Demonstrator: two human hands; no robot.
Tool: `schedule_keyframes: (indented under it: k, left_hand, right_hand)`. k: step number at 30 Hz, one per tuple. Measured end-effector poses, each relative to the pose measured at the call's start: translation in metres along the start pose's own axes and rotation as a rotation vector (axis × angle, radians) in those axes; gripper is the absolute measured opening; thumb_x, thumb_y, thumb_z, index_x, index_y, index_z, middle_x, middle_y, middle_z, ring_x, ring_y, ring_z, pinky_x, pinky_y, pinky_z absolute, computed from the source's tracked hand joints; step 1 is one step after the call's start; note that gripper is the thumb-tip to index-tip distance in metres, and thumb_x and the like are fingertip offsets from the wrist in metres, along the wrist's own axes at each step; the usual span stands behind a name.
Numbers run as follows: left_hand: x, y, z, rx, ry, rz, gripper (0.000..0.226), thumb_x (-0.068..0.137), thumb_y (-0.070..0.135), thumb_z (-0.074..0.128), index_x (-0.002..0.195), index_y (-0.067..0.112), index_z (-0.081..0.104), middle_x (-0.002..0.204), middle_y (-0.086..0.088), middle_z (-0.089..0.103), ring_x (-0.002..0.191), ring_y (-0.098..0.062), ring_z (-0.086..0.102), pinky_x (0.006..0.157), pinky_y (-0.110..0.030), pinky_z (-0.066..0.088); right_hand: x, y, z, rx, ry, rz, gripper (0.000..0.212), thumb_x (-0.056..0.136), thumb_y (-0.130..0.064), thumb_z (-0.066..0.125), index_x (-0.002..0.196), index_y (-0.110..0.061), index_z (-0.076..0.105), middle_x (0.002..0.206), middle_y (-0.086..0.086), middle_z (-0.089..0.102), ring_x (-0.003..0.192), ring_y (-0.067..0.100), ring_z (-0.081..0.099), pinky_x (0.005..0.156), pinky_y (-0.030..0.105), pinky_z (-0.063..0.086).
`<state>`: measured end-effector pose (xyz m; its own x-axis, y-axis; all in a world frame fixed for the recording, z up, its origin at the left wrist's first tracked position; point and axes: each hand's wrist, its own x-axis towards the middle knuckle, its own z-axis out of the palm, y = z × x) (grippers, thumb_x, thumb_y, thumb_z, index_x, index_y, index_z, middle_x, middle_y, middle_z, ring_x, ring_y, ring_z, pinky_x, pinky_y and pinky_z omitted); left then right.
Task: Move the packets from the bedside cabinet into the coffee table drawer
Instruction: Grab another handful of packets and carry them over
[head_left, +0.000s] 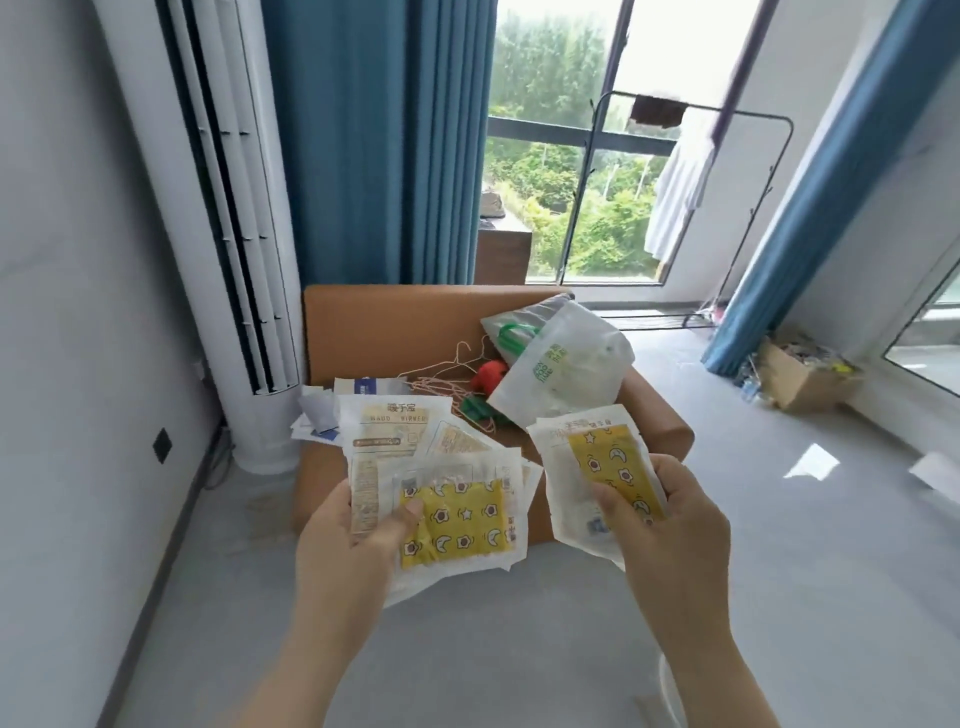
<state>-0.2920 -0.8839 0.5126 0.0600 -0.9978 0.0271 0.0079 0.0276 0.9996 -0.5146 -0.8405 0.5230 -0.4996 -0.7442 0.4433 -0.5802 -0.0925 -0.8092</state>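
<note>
Nearest the camera, the left hand pinched a fanned stack of hand-warmer packets, thumb pressed on the yellow star-print one on top. The right hand gripped a smaller bunch of packets upright, long axis pointing away from the body. Both bundles were held above the near edge of the brown cabinet, just beyond the hands. No drawer was in view, so the carry probably called for turning away.

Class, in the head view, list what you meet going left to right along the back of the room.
White tower air conditioner → blue left curtain → window with green trees → black clothes rack → blue right curtain → cardboard box on the floor.
</note>
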Motion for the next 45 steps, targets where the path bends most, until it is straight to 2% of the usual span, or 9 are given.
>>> schedule_keyframes:
  k: [3, 10, 18, 25, 29, 33, 37, 41, 45]
  left_hand:
    - [0.036, -0.009, 0.047, 0.012, -0.062, -0.002, 0.024, 0.082, 0.007, 0.07, 0.095, 0.027, 0.068, 0.081, 0.013, 0.074, 0.073, 0.006, 0.067, 0.053, -0.004, 0.046]
    - [0.109, -0.01, 0.175, 0.011, -0.197, -0.029, 0.025, 0.083, 0.008, 0.069, 0.095, 0.03, 0.067, 0.086, 0.013, 0.075, 0.083, -0.007, 0.07, 0.067, -0.02, 0.049]
    - [0.171, -0.016, 0.296, -0.025, -0.294, -0.071, 0.025, 0.082, 0.004, 0.069, 0.088, 0.028, 0.068, 0.08, 0.017, 0.074, 0.074, -0.002, 0.07, 0.071, -0.027, 0.052]
    - [0.261, -0.034, 0.398, -0.035, -0.435, -0.099, 0.026, 0.08, 0.006, 0.072, 0.09, 0.03, 0.071, 0.09, 0.006, 0.075, 0.091, -0.019, 0.071, 0.087, -0.042, 0.053]
    - [0.322, -0.038, 0.457, -0.034, -0.518, -0.108, 0.026, 0.08, 0.009, 0.072, 0.088, 0.033, 0.071, 0.09, 0.007, 0.075, 0.092, -0.019, 0.07, 0.088, -0.04, 0.051]
    - [0.372, -0.039, 0.522, -0.002, -0.652, -0.107, 0.024, 0.081, 0.006, 0.071, 0.091, 0.028, 0.07, 0.089, 0.004, 0.076, 0.089, -0.018, 0.07, 0.089, -0.042, 0.051]
    - [0.399, -0.048, 0.594, 0.001, -0.751, -0.13, 0.023, 0.081, 0.007, 0.071, 0.087, 0.029, 0.072, 0.089, 0.002, 0.076, 0.09, -0.021, 0.07, 0.085, -0.039, 0.052]
    - [0.409, -0.056, 0.67, 0.0, -0.853, -0.137, 0.024, 0.08, 0.002, 0.07, 0.093, 0.023, 0.071, 0.087, 0.004, 0.076, 0.084, -0.014, 0.071, 0.072, -0.025, 0.05]
    - [0.412, -0.063, 0.753, 0.024, -0.902, -0.146, 0.025, 0.08, 0.001, 0.071, 0.092, 0.023, 0.071, 0.088, 0.004, 0.076, 0.085, -0.016, 0.072, 0.078, -0.032, 0.053]
  right_hand:
    - [0.035, 0.035, -0.01, -0.018, 0.065, 0.052, 0.016, 0.079, -0.026, 0.076, 0.088, -0.025, 0.062, 0.077, -0.016, 0.067, 0.077, 0.002, 0.062, 0.059, 0.017, 0.049]
    - [0.13, 0.103, -0.051, 0.046, 0.156, 0.151, 0.016, 0.08, -0.018, 0.075, 0.084, -0.027, 0.063, 0.079, -0.019, 0.066, 0.074, 0.002, 0.062, 0.058, 0.009, 0.047]
    - [0.217, 0.174, -0.088, 0.024, 0.23, 0.22, 0.018, 0.081, -0.015, 0.075, 0.082, -0.027, 0.061, 0.08, -0.021, 0.066, 0.074, 0.0, 0.061, 0.058, 0.008, 0.047]
    - [0.304, 0.241, -0.091, -0.067, 0.331, 0.267, 0.016, 0.081, -0.018, 0.076, 0.081, -0.026, 0.061, 0.08, -0.017, 0.065, 0.074, 0.005, 0.061, 0.059, 0.018, 0.052]
    - [0.359, 0.274, -0.088, -0.119, 0.384, 0.306, 0.015, 0.081, -0.02, 0.075, 0.081, -0.025, 0.062, 0.078, -0.016, 0.066, 0.073, 0.008, 0.062, 0.062, 0.027, 0.056]
    - [0.402, 0.3, -0.092, -0.155, 0.448, 0.346, 0.015, 0.082, -0.019, 0.075, 0.082, -0.024, 0.061, 0.08, -0.02, 0.066, 0.074, 0.004, 0.063, 0.059, 0.017, 0.053]
    - [0.431, 0.337, -0.112, -0.224, 0.517, 0.419, 0.014, 0.083, -0.02, 0.075, 0.084, -0.025, 0.061, 0.081, -0.02, 0.066, 0.076, 0.003, 0.064, 0.063, 0.023, 0.057]
    - [0.46, 0.378, -0.143, -0.279, 0.6, 0.457, 0.016, 0.081, -0.019, 0.076, 0.082, -0.024, 0.061, 0.076, -0.017, 0.067, 0.076, -0.002, 0.063, 0.058, 0.014, 0.053]
    - [0.49, 0.428, -0.18, -0.312, 0.64, 0.503, 0.017, 0.081, -0.02, 0.076, 0.081, -0.025, 0.059, 0.078, -0.019, 0.067, 0.076, -0.001, 0.063, 0.06, 0.02, 0.055]
